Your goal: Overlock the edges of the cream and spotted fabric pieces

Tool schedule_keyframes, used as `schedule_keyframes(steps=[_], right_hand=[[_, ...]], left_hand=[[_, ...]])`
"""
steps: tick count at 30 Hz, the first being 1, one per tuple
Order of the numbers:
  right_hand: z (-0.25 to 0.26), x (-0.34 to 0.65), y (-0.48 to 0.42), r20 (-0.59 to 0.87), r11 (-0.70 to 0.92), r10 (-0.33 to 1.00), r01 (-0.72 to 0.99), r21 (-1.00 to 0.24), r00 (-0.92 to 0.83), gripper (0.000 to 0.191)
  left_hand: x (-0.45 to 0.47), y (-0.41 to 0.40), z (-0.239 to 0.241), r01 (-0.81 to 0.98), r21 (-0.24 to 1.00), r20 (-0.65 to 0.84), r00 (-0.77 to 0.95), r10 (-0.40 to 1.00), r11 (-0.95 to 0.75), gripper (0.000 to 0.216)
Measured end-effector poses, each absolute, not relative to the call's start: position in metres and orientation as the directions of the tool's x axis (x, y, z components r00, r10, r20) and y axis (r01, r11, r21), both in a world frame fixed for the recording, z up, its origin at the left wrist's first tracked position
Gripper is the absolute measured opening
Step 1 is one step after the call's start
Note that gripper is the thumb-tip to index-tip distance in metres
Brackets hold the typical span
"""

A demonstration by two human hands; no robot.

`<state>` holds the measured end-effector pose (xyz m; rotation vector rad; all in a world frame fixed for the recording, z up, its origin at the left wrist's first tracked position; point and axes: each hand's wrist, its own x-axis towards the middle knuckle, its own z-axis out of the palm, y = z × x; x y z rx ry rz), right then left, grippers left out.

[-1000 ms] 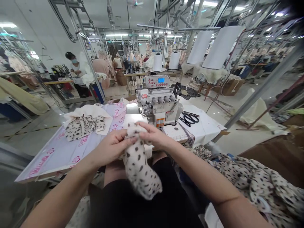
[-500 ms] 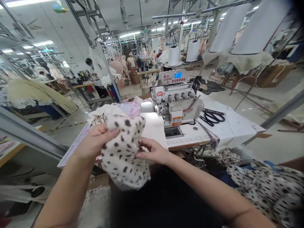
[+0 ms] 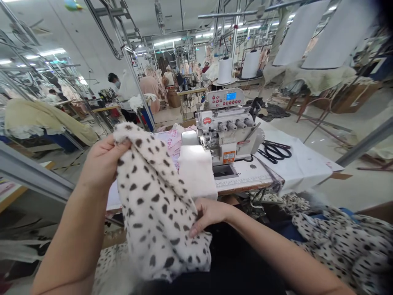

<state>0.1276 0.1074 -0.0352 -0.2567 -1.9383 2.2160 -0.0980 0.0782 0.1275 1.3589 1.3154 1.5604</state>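
Observation:
A white, fuzzy fabric piece with dark spots (image 3: 153, 209) hangs stretched between my two hands, in front of my lap. My left hand (image 3: 102, 157) pinches its upper left corner, thumb on top. Lower down, my right hand (image 3: 208, 215) grips its right edge between thumb and fingers; some fingertips are hidden behind the cloth. Just beyond stands an overlock sewing machine (image 3: 229, 127) with a lit display. A plain white fabric piece (image 3: 198, 174) lies at its needle area, apart from the spotted cloth.
Black-handled scissors (image 3: 273, 151) lie on the white-covered table right of the machine. More spotted fabric (image 3: 346, 241) is heaped at the lower right. Large thread cones (image 3: 331, 37) stand at the upper right. A metal post (image 3: 39, 172) slants along the left. A co-worker (image 3: 118, 92) is farther back.
My left hand has moved left and up, my right hand down and slightly right. The spotted fabric, bunched before, is now spread longer between them and off the table's pile.

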Motion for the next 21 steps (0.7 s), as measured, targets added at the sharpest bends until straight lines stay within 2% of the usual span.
schedule_keyframes(steps=[3,7,10,12,14,15,17,18,19,21], right_hand=[[-0.033,0.132,0.108,0.009,-0.156,0.306,-0.06,-0.986,-0.952,0.027],[-0.022,0.129,0.11,0.072,-0.162,0.436,-0.156,-0.974,-0.897,0.041],[-0.025,0.118,0.112,0.083,-0.192,0.596,-0.242,-0.951,-0.799,0.046],[-0.032,0.109,0.113,0.075,-0.212,0.698,-0.306,-0.928,-0.712,0.045],[-0.037,0.102,0.115,0.055,-0.219,0.777,-0.351,-0.91,-0.627,0.042],[-0.039,0.099,0.115,0.044,-0.213,0.806,-0.358,-0.909,-0.59,0.039],[-0.036,0.097,0.116,0.047,-0.145,0.843,-0.31,-0.939,-0.536,0.035],[-0.033,0.097,0.116,0.07,-0.072,0.854,-0.25,-0.966,-0.515,0.033],[-0.029,0.096,0.115,0.108,0.028,0.863,-0.167,-0.985,-0.493,0.03],[-0.02,0.093,0.11,0.242,0.279,0.856,0.014,-0.96,-0.457,0.028]], left_hand=[[-0.114,0.109,0.117,0.087,0.945,0.326,-0.321,0.889,-0.315,0.023],[-0.14,0.158,0.084,0.15,0.934,0.354,-0.497,0.793,-0.323,0.02],[-0.151,0.175,0.059,0.224,0.954,0.288,-0.508,0.812,-0.199,0.034],[-0.147,0.169,0.046,0.282,0.951,0.26,-0.513,0.818,-0.125,0.054],[-0.133,0.147,0.038,0.46,0.882,0.343,-0.471,0.813,-0.106,0.073],[-0.122,0.131,0.036,0.598,0.793,0.421,-0.4,0.814,-0.117,0.073],[-0.097,0.095,0.033,0.81,0.564,0.494,-0.174,0.852,-0.162,0.054],[-0.085,0.077,0.032,0.834,0.526,0.428,-0.089,0.899,-0.168,0.042],[-0.073,0.061,0.03,0.819,0.554,0.316,-0.041,0.948,-0.15,0.036],[-0.056,0.038,0.025,0.67,0.738,0.057,0.05,0.997,-0.076,0.033]])
